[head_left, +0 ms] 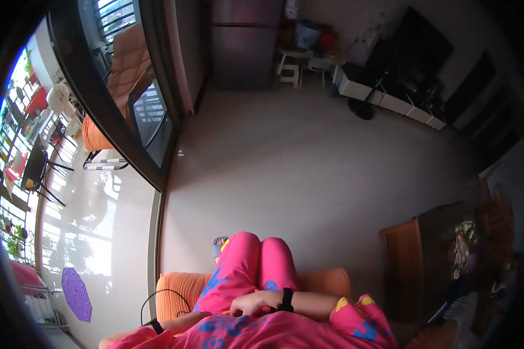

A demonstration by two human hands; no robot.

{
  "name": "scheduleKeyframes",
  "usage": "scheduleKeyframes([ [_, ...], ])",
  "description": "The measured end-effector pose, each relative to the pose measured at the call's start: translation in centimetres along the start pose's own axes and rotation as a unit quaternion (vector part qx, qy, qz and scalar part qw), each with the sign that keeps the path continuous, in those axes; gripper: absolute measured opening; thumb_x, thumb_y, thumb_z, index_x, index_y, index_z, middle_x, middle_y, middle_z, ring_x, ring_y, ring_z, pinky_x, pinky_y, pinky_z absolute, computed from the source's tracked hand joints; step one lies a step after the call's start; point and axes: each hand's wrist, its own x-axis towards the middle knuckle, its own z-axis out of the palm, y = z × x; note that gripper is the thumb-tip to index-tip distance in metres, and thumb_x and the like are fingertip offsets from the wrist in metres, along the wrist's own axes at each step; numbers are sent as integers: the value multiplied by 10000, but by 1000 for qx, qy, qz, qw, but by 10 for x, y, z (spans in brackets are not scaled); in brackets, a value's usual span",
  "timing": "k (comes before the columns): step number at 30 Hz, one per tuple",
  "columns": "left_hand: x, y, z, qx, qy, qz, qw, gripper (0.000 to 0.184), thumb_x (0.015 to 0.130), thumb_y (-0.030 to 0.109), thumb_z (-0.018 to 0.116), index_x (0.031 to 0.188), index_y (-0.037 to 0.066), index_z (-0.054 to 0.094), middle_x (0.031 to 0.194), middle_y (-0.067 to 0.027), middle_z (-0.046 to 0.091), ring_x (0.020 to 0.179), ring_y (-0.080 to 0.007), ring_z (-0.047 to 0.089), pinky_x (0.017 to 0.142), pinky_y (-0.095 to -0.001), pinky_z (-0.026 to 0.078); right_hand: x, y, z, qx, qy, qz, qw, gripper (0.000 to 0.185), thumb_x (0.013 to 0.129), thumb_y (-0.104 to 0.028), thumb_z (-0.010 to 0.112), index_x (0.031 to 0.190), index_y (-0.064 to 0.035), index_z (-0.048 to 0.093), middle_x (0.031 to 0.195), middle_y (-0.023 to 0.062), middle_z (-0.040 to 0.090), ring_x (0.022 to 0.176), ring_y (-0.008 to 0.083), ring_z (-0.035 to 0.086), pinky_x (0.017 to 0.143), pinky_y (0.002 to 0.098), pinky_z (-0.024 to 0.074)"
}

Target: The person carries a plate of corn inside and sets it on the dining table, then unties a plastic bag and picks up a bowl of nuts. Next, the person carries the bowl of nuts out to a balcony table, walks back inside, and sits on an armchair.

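My right hand (251,303) lies over my lap, its fingers curled in, with nothing visible in them. A black band (287,300) is round that wrist. Lower and to the left, my left hand (195,317) rests against the pink clothing at my waist. Folds of the shirt (233,333) hide its fingers. Its wrist also wears a black band (157,327). Pink trousers (241,262) with blue and yellow patterns cover my bent legs. Under me is an orange ribbed seat (177,285), and a thin black cable (151,299) loops over its left side.
A sliding glass door frame (163,157) stands to my left, with a folding recliner (125,75) and a purple mat (77,294) beyond. A wooden cabinet (404,262) is at right. Farther off are a fridge (244,52), a white stool (288,74) and a low TV cabinet (378,96).
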Motion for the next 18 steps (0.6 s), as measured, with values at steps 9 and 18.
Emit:
scheduleKeyframes([
  [9, -7, 9, 58, -19, 22, -15, 999, 293, 891, 166, 566, 1168, 74, 591, 1001, -29, 666, 874, -120, 598, 770, -270, 479, -25, -42, 52, 21, 106, 70, 992, 449, 748, -335, 713, 1019, 15, 635, 926, 111, 684, 824, 202, 636, 710, 332, 490],
  [18, 42, -6, 61, -332, -3, -188, 924, 315, 900, 174, 566, 1199, 76, 581, 1013, -20, 662, 880, -109, 590, 776, -265, 476, -63, -38, 67, -96, 86, 111, 985, 461, 733, -364, 657, 982, 23, 635, 880, 174, 667, 813, 291, 640, 710, 384, 480],
])
